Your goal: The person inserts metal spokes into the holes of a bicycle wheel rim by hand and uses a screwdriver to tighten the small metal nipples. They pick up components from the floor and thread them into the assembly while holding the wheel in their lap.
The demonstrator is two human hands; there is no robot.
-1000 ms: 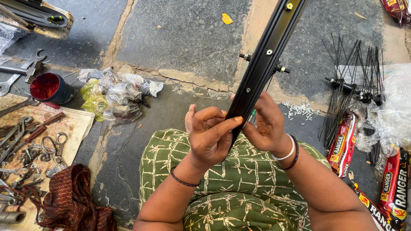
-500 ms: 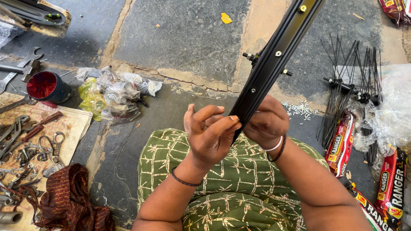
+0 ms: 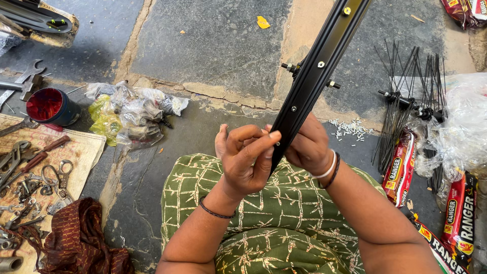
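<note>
A black wheel rim (image 3: 318, 68) is held edge-on between both hands above a lap covered in green patterned cloth (image 3: 284, 213), and it runs up and to the right out of the top of the view. The left hand (image 3: 243, 157) is curled against the near side of the rim, with its fingers bent and a fingertip laid along the rim's edge; whether anything small is pinched in it cannot be told. The right hand (image 3: 308, 145) is closed around the far side of the rim at its lower end, with bangles seen on the wrist. Small holes and a yellow fitting are seen along the rim's face, and short nipples stick out from its sides. On the stone floor (image 3: 218, 45) to the right, a bundle of black spokes (image 3: 406, 96) is laid, with a scatter of small silver nipples (image 3: 350, 128) between it and the rim. Red printed packets (image 3: 401, 167) are laid beside the spokes, next to a clear plastic bag (image 3: 464, 127). To the left, crumpled plastic bags (image 3: 129, 114) are heaped near a red pot (image 3: 48, 105), and wrenches, pliers and scissors (image 3: 30, 167) are spread on a mat, with a dark red cloth (image 3: 76, 238) lying at its near corner.
</note>
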